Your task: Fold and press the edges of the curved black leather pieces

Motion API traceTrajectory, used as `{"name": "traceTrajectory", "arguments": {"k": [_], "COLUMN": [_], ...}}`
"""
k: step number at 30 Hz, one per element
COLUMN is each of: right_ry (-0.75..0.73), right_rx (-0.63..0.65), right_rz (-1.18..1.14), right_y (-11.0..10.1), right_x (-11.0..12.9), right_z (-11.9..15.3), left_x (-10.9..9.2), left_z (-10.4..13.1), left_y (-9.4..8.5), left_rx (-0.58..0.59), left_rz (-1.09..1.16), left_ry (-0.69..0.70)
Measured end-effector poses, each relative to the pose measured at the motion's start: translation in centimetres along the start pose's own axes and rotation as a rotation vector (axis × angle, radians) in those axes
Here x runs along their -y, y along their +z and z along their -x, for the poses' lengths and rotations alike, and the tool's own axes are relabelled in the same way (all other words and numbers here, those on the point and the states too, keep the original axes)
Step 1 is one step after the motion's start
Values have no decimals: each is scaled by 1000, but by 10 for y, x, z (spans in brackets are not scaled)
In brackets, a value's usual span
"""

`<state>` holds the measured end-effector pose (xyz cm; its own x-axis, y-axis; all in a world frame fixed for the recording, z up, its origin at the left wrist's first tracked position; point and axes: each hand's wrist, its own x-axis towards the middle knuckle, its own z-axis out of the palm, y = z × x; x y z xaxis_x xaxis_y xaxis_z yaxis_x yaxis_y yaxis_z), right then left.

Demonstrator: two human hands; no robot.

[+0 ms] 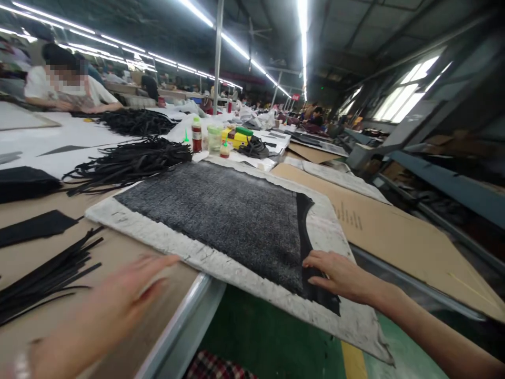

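Observation:
A dark, rough-textured sheet (232, 216), which looks like leather or fabric, lies flat on a worn whitish board (173, 245). A smooth black strip (303, 221) runs along its right side. My right hand (331, 273) rests at that strip, fingers bent and fingertips touching it, thumb apart from the fingers. My left hand (122, 295) is blurred and hovers over the brown table surface, near the board's front left edge. Its fingers are stretched out, and nothing shows in it.
Black strips (134, 158) lie in piles at the left, beside flat black pieces (35, 226). Bottles (196, 134) and a yellow box (236, 138) stand behind the board. Cardboard (394, 226) lies to the right. The board overhangs a metal table edge (177, 326). A co-worker (71, 79) sits at the far left.

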<state>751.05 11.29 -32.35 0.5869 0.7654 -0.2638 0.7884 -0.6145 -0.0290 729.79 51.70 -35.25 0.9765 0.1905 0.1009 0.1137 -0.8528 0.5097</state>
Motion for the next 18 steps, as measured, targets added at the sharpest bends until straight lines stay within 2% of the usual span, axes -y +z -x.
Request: {"name": "traceTrajectory", "arguments": {"k": [1,4,6,7,9,11,18], "right_ry": [6,14,12,21,92,208,459], "right_rx": [-10,-77,-131,-155,-210,-239,-151], "right_rz": [-11,-5,-1,-12,-48,-91,-210], "right_y": [6,22,29,31,33,35,47], "right_x": [0,5,8,8,4,-4,-14], "right_z": [10,29,34,35,36,36,38], "left_x": [-28,-109,-148,-162,-179,-185,-185], "left_z": [-8,-24,-30,-33,-38,-41,-42], "left_y": [16,64,91,102,119,131,147], "left_rx": [85,178,225,246,265,265,263], "left_rz": [53,109,92,73,33,6,-14], "left_ry": [136,398,523,567,615,634,592]}}
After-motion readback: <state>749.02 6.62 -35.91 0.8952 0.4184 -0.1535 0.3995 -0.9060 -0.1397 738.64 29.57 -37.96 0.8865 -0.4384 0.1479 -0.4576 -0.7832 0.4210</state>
